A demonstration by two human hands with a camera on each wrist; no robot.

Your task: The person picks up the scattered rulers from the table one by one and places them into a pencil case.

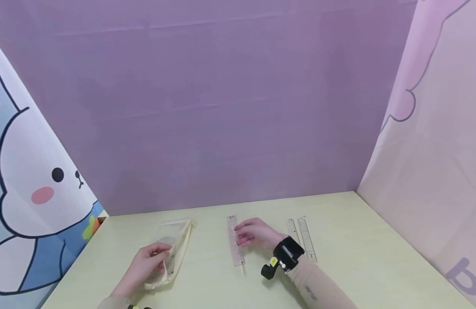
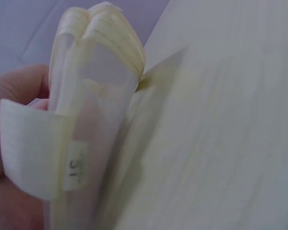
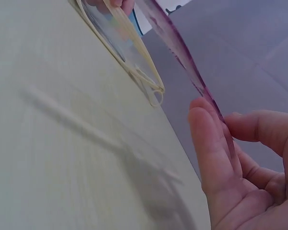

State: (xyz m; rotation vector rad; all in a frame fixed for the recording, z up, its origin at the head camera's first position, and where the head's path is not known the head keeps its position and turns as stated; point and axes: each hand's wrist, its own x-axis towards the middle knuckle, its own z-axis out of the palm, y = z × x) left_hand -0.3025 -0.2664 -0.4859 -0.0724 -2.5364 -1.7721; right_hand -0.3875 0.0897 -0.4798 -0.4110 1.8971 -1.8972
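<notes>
My left hand (image 1: pixel 143 262) grips a cream see-through drawstring pouch (image 1: pixel 180 228) at the left of the table. The left wrist view shows the pouch's hemmed mouth and a small white label (image 2: pixel 76 165) on its side. A clear, pink-tinted ruler (image 1: pixel 231 229) stands upright-tilted in front of my right hand (image 1: pixel 257 234), which pinches its edge between thumb and fingers. In the right wrist view the ruler (image 3: pixel 180 50) is off the table, with its shadow falling below. The pouch's drawstring loop (image 3: pixel 157 98) also shows there.
Two clear rulers lie on the table to the right, a narrow one (image 1: pixel 292 225) and a wider one (image 1: pixel 308 240), partly behind my right wrist. A purple wall (image 1: pixel 238 107) rises behind the pale table (image 1: pixel 207 274), with printed cloth panels at both sides.
</notes>
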